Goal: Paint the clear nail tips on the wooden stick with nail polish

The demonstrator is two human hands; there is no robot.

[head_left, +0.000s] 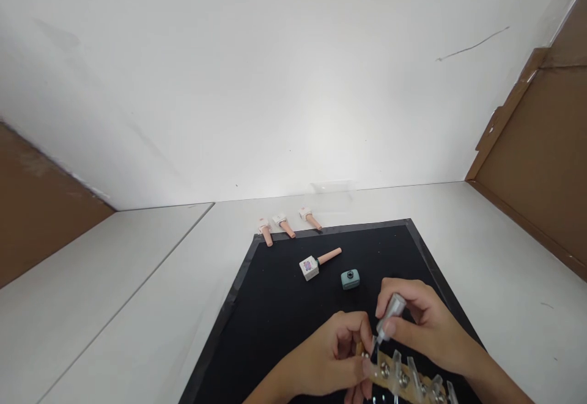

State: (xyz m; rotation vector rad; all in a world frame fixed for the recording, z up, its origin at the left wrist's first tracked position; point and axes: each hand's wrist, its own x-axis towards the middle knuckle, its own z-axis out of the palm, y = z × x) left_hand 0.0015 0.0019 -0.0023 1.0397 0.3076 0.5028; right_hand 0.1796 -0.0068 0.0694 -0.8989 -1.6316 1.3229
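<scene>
My left hand pinches the near-left end of a tan nail-tip stand, which carries several clear false nails on metal studs. Between the fingers of my right hand is a nail polish brush with a silver cap. Its dark bristle end points down at the leftmost clear nail, beside my left thumb; whether it touches is hard to make out. Beyond my hands, an uncapped teal polish bottle stands on the black mat. A white bottle with a peach cap lies on its side to the left of it.
Three more white bottles with peach caps lie at the far edge of the black mat. A white wall rises behind the white table. Brown cardboard panels stand at both sides.
</scene>
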